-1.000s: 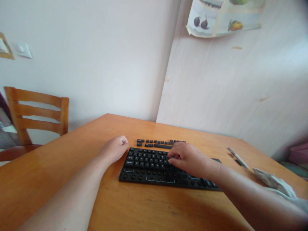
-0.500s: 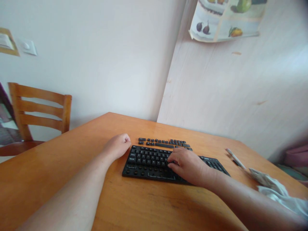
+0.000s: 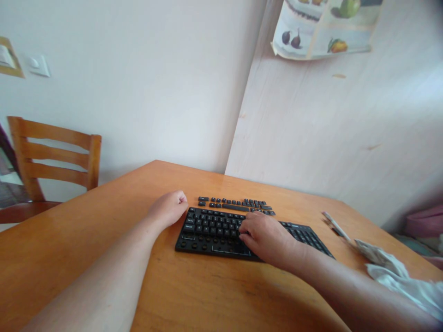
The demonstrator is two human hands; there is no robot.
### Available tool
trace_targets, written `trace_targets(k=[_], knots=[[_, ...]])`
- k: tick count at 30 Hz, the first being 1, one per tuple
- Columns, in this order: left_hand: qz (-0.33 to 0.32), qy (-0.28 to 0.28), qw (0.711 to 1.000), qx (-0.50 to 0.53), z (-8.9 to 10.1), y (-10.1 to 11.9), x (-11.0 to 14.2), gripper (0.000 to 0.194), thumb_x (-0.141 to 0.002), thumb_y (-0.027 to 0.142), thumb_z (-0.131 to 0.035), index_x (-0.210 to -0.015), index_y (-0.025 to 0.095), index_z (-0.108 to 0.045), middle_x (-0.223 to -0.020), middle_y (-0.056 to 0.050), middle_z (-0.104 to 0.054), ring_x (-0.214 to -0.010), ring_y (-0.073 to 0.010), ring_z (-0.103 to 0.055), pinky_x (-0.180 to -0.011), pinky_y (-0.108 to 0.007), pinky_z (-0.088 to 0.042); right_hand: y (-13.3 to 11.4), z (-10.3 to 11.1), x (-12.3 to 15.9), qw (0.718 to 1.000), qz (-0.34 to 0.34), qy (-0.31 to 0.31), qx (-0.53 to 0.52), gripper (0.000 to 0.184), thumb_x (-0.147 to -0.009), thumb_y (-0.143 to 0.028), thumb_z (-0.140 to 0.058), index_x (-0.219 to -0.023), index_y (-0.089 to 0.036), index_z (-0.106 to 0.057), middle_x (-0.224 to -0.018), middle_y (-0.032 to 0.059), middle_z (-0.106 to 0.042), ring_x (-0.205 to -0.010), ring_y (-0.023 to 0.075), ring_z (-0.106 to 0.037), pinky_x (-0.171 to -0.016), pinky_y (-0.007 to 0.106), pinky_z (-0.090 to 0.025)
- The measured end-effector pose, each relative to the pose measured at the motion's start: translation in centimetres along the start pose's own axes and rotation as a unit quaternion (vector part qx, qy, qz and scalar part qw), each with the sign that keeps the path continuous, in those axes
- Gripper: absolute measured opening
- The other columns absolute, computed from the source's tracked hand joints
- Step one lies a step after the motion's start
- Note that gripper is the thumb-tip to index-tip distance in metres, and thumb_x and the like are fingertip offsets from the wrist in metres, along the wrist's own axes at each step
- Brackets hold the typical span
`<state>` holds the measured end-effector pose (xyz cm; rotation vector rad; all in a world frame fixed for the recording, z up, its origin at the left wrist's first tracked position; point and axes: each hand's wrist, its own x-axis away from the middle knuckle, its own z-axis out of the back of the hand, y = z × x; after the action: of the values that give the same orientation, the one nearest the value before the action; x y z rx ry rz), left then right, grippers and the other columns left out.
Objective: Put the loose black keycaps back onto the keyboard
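Note:
A black keyboard [image 3: 214, 227] lies on the wooden table, its lower left rows stripped of keycaps so bare sockets show. My right hand [image 3: 265, 233] is over its middle, thumb and fingers pinched together at the edge of the remaining keys. Whatever is between those fingertips is hidden. Beside the keyboard's upper left corner, my left hand [image 3: 169, 206] rests on the table, curled into a fist with nothing visible in it. Behind the keyboard, several loose keycaps [image 3: 203, 199] lie in rows, among them a long space bar [image 3: 235, 208].
The wooden table [image 3: 207, 286] meets the wall at the back. To the right lie a pen-like stick [image 3: 335, 225] and a crumpled cloth or bag [image 3: 398, 276]. A wooden chair [image 3: 57, 150] stands at the left. A fruit poster [image 3: 318, 48] hangs on the wall.
The whole view has shifted slightly. Both hands keep nearly the same places and poses, the right still pinched over the keys.

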<state>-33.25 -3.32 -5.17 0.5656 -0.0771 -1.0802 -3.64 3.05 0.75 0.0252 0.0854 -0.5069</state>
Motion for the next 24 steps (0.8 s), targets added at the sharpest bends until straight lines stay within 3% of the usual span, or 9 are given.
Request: trace_targets(k=[9,18,24], knots=[[-0.006,-0.001,1.000,-0.005,0.1,0.1,0.0,0.018,-0.081,0.032,-0.049,-0.078,0.022,-0.064,-0.076,-0.001,-0.068,-0.068,-0.0178,-0.059,-0.054,-0.027,-0.030,-0.4,0.1,0.3,0.999,0.008,-0.014,0.048,0.027,-0.092,-0.025,-0.050,-0.079,-0.017,-0.071,-0.088,0.0077,-0.068,-0.090,0.0193,-0.061,-0.085,0.029,-0.044],[-0.014,0.003,1.000,-0.003,-0.1,-0.4,-0.2,0.018,-0.079,0.034,-0.050,-0.078,0.023,-0.064,-0.073,0.000,-0.068,-0.067,-0.0179,-0.059,-0.055,-0.027,-0.030,-1.9,-0.6,0.2,0.992,-0.006,-0.036,0.118,0.032,-0.094,-0.020,-0.042,-0.083,-0.016,-0.072,-0.090,0.0104,-0.068,-0.086,0.0222,-0.060,-0.077,0.031,-0.044],[-0.016,0.009,1.000,0.005,-0.2,-0.6,-0.3,0.018,-0.079,0.034,-0.051,-0.077,0.022,-0.064,-0.073,0.000,-0.068,-0.069,-0.0183,-0.060,-0.056,-0.027,-0.032,-0.8,0.1,1.0,0.997,-0.021,-0.023,0.068,0.034,-0.096,-0.024,-0.042,-0.081,-0.018,-0.071,-0.089,0.0082,-0.068,-0.087,0.0194,-0.060,-0.080,0.029,-0.040]])
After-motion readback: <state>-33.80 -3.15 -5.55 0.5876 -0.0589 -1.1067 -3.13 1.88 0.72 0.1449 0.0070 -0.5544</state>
